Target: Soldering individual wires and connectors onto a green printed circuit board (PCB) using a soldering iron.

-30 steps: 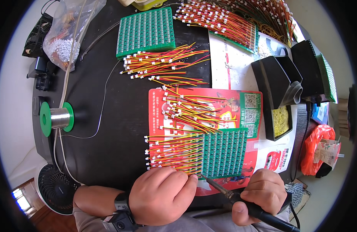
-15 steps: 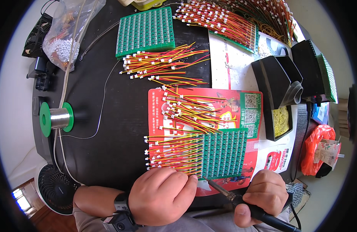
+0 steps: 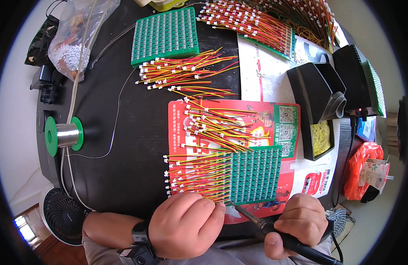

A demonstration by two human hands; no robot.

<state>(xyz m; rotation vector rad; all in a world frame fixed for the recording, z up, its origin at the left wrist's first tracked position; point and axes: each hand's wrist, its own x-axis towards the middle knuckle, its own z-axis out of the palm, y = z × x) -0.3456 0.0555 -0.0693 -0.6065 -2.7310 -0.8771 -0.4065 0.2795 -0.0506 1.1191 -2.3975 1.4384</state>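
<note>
A green circuit board panel (image 3: 256, 174) lies on a red printed sheet (image 3: 179, 115), with red and yellow wires (image 3: 199, 176) reaching out from its left edge to small white connectors. My left hand (image 3: 186, 224) is closed at the panel's lower left corner, its fingertips pinching a wire whose end meets the board's edge. My right hand (image 3: 303, 225) wraps round the black handle of a soldering iron (image 3: 246, 213); its tip touches or nearly touches the corner beside my left fingertips. Loose wires (image 3: 221, 128) with white plugs lie just above the panel.
At the left stands a green solder spool (image 3: 68, 134). Farther back are stacked green panels (image 3: 166, 35), a wire pile (image 3: 186, 73) and a wired panel (image 3: 257, 26). A black holder with yellow sponge (image 3: 321, 138) stands right, near a red plastic bag (image 3: 365, 163). A fan (image 3: 67, 216) sits lower left.
Almost nothing differs. The iron and my right hand have shifted very slightly left; my left hand stays at the same corner.
</note>
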